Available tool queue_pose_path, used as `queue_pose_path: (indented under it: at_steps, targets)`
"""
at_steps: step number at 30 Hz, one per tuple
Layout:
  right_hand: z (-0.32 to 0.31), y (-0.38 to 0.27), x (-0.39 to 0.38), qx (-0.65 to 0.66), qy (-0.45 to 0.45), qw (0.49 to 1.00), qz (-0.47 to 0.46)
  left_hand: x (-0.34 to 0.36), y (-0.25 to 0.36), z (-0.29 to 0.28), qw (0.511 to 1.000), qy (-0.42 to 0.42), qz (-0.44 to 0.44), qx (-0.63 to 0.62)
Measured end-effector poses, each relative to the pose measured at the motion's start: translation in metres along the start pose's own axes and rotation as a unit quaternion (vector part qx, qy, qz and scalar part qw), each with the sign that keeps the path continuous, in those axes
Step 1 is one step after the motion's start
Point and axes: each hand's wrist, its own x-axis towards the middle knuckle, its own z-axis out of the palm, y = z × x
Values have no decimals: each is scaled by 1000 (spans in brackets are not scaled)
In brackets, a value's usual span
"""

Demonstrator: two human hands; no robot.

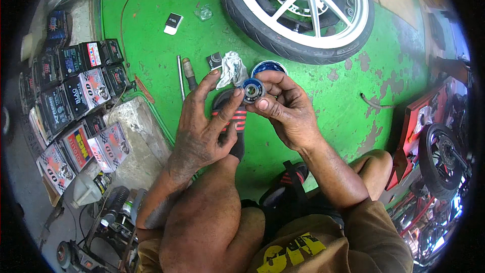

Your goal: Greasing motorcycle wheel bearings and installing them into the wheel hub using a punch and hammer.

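Steel ring bearing (252, 90) with a blue seal sits pinched between our right hand's (283, 108) fingertips and the thumb and forefinger of our left hand (204, 126), face up for inspection, a crumpled rag (231, 69) just beyond the fingertips.

A small round bearing (252, 90), blue-sealed with a metal rim, held face-up above the green floor.
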Motion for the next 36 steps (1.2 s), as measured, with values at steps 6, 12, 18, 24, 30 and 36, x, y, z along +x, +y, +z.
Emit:
queue_pose_path:
  at_steps: [6,12,18,24,30,36]
  targets:
    - [-7,-1,1,-27,-2,1000,-12,0,7,-24,998,-27,16,53]
    - [-8,5,-1,-46,-20,999,-19,9,13,-25,993,-32,-86,-73]
    - [-12,7,1,-49,-11,998,-31,7,11,-26,994,-20,7,-108]
    - [-4,14,-4,-27,-45,999,4,13,10,-7,981,67,-39,-180]
    - [-8,1,-10,59,-36,993,96,20,3,-6,963,61,-20,-262]
    - [-25,8,-19,35,-72,991,103,15,5,-6,965,-38,10,-260]
